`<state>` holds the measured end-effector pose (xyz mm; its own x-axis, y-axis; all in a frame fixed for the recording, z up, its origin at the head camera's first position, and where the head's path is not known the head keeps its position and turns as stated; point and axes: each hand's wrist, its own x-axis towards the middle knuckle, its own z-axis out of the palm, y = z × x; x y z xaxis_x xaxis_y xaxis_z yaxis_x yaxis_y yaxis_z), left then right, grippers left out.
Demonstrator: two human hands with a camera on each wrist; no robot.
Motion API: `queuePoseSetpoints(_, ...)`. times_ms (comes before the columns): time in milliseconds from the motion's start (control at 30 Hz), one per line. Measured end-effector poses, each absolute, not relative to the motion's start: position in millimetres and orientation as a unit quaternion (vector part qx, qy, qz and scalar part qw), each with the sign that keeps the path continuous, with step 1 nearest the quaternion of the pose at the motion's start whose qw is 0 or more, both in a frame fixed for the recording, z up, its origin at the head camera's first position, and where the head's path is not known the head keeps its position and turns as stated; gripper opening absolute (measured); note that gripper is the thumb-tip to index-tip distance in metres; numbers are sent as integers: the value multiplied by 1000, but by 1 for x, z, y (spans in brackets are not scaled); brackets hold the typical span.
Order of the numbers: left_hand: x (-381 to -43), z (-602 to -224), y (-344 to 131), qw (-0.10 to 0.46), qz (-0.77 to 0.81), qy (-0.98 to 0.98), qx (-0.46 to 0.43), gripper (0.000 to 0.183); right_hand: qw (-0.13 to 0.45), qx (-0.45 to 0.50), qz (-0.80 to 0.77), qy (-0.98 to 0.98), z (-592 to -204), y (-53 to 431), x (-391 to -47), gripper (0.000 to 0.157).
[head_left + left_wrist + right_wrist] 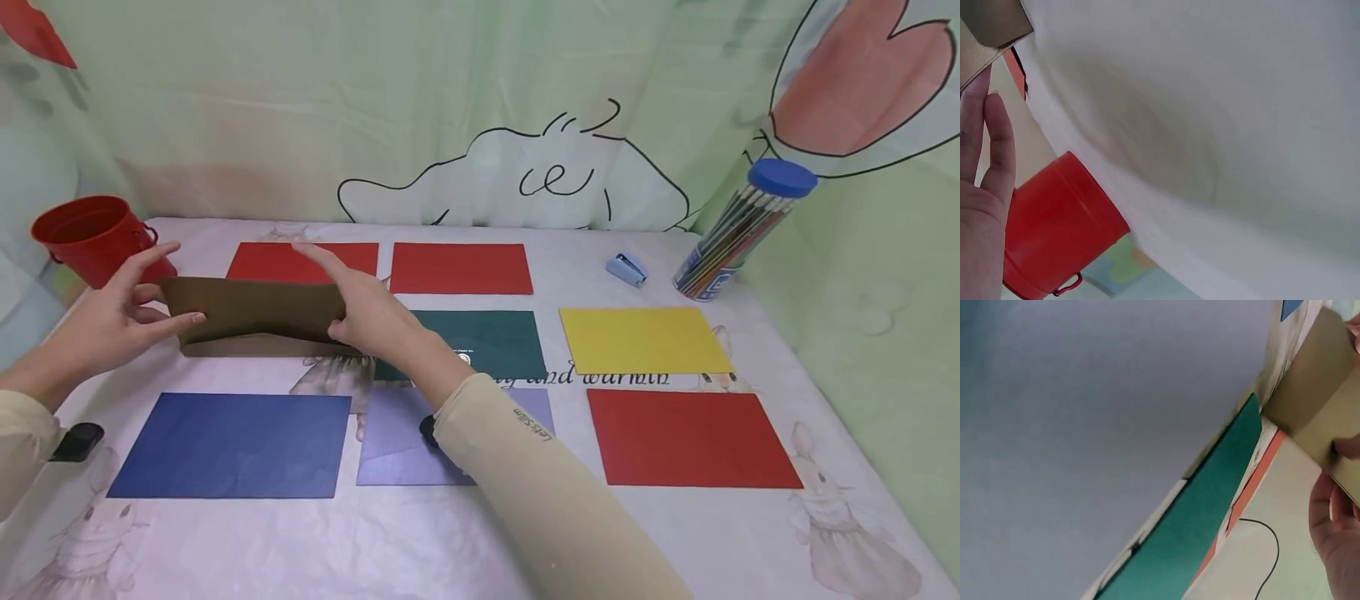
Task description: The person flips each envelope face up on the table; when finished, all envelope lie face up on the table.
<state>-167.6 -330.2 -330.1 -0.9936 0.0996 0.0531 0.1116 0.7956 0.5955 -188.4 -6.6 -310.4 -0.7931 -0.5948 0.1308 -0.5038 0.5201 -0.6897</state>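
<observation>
A brown folded paper [255,304] stands on edge at the left of the table, with a paler strip along its bottom. My left hand [123,317] pinches its left end, thumb in front and fingers behind. At the right end, my right hand [382,312] pinches it between thumb and fingers, the index finger stretched out above; the right wrist view shows that thumb lying on the brown face. Behind the paper lies a red sheet [303,259], partly covered. A green sheet [487,333] lies under my right forearm, and a purple one [405,450] nearer me.
A red bucket [90,233] stands beside my left hand. A blue sheet [232,446] lies in front, a second red sheet [461,268] at the back, and yellow [645,342] and red sheets [693,437] on the right. A blue stapler [626,269] and pencil jar [742,233] stand beyond.
</observation>
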Motion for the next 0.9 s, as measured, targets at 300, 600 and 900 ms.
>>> queuePoseSetpoints(300,-170,-335,-332,-32,-329,-941,-72,99,60,-251,-326,910,-315,-12,-191,91)
queuePoseSetpoints(600,-177,-339,-332,-100,-300,-946,-64,88,70,-178,-280,941,-320,-18,-189,73)
queuePoseSetpoints(900,-182,-335,-329,-131,-223,-963,-71,78,116,-185,-261,940,-323,-19,-193,65)
